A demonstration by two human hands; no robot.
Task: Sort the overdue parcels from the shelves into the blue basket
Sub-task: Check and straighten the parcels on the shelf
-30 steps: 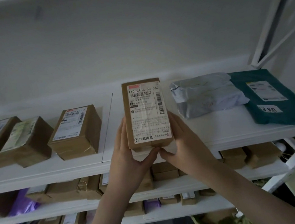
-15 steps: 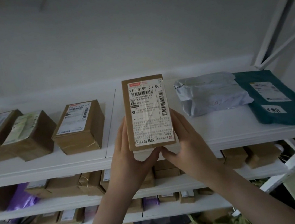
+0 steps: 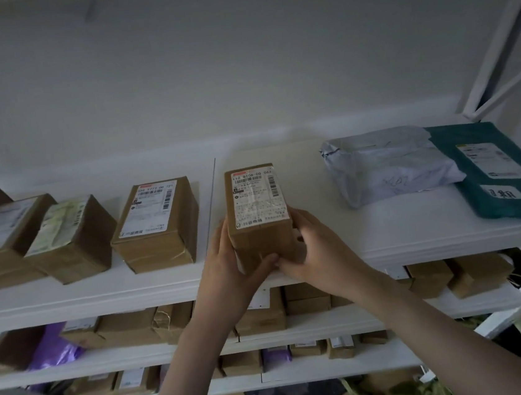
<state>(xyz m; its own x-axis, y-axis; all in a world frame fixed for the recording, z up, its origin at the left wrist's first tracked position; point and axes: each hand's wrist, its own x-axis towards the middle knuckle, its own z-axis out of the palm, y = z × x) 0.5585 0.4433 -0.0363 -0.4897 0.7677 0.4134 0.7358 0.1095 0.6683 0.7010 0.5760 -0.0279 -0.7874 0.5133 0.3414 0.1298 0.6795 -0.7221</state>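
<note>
Counting along the top shelf [image 3: 388,247], left to right:
Brown boxes at the left end: three are seen, crowded together and touching, the farthest left cut off by the frame edge; the nearest of them is the green-labelled box [image 3: 72,241].
Lone box: one labelled brown box [image 3: 158,225] is set just right of that cluster, apart from it and left of the seam in the shelf board.
Held parcel: one narrow brown parcel [image 3: 257,210] with a white shipping label on top is held at the shelf's front edge, right of the seam; whether its base rests on the board cannot be told.
Left hand [image 3: 228,266]: it is clamped on the parcel's left side, the thumb laid across the near end.
Right hand [image 3: 316,246]: it is clamped on the parcel's right side, the thumb meeting the left thumb at the near end.
Soft mailers: two are laid on the right half, one grey mailer [image 3: 385,163] and one teal mailer [image 3: 503,176]; the grey one overlaps the teal one's left edge.
Lower shelves: two more levels are seen below, packed with brown boxes and a few purple bags [image 3: 55,347]; an exact count cannot be made.
</note>
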